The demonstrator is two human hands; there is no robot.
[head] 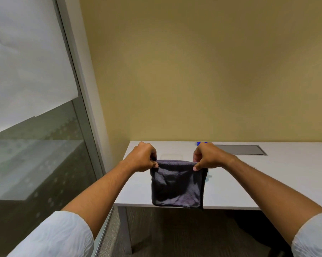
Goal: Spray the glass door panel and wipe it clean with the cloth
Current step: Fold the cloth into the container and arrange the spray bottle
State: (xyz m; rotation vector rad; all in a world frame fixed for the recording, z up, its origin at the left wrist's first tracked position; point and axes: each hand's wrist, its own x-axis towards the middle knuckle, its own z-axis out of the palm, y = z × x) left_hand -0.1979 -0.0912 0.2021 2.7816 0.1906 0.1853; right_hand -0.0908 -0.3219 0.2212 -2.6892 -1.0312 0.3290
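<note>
Cloth pinched by left hand and right hand above white table, glass door panel leftward.

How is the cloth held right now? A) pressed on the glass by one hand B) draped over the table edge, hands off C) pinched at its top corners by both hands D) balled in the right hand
C: the left hand and right hand each pinch a top corner of the dark cloth, which hangs in front of the table.

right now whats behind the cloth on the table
Behind the hanging cloth, a pale flat object peeks over its top edge on the white table. A small blue thing shows behind the right hand. Anything directly behind the cloth is covered.
</note>
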